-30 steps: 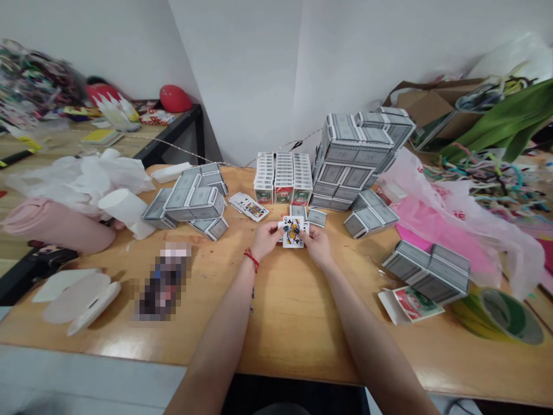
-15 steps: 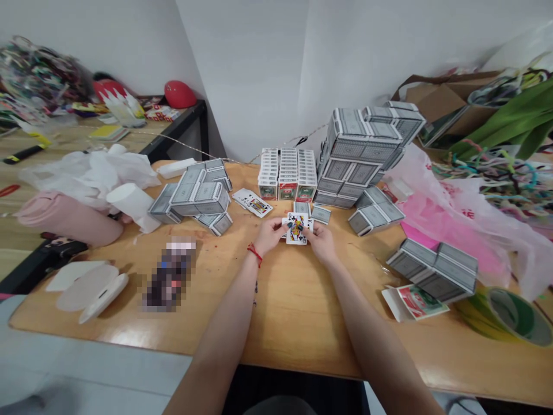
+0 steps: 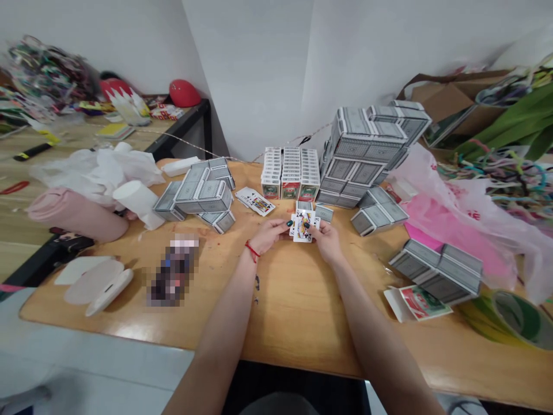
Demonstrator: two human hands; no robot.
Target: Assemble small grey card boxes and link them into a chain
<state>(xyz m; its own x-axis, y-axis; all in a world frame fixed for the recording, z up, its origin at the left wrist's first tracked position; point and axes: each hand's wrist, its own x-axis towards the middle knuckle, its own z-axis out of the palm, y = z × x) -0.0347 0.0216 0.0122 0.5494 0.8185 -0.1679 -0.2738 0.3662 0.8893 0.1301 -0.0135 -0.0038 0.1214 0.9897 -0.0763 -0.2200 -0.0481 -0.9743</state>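
Note:
Fanned playing cards are held upright over the middle of the table, with a queen of clubs facing me at the front. My left hand pinches them at the left edge, thumb on a king that partly shows behind the queen. On the other side, my right hand grips the cards with its thumb across the queen. Beyond my hands, a loose pile of face-up playing cards lies to the left. Small grey-backed piles lie just behind the held cards.
Three rows of card boxes stand at the back. Grey card-box stacks rise at right and left. An opened card box lies near yellow tape. A pink roll and plastic bags flank the table.
My left thumb has slid left from the queen's face to the king at the fan's edge. My right thumb stays on the queen. The whole view has shifted slightly.

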